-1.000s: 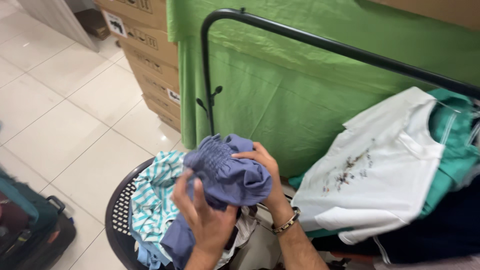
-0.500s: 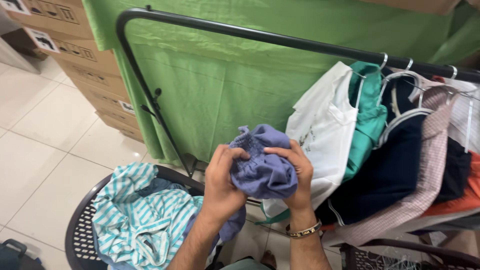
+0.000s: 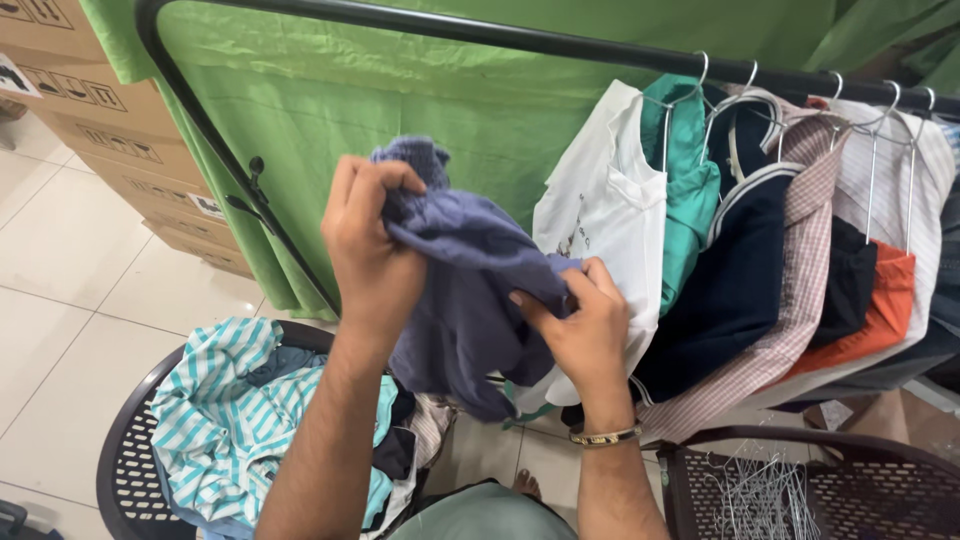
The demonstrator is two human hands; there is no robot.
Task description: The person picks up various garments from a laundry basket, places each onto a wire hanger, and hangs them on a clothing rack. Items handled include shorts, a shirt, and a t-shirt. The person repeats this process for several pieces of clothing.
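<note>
Two hands hold a blue-grey garment (image 3: 470, 290) aloft before the clothes rail (image 3: 520, 42). Left hand (image 3: 368, 245) fingers pinch its gathered band at 11 o'clock; right hand (image 3: 585, 325) fingers pinch the cloth's edge at 3 o'clock. Judged light, soft, limp, best gripped along that band.

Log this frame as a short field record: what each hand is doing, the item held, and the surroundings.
left hand: grips the top edge of the blue-grey garment, raised
right hand: pinches the garment lower down; wrist wears a metal bracelet
below left: dark laundry basket holding a teal striped cloth
behind: black clothes rack with hung shirts, white shirt nearest
lower right: second basket with wire hangers
</note>
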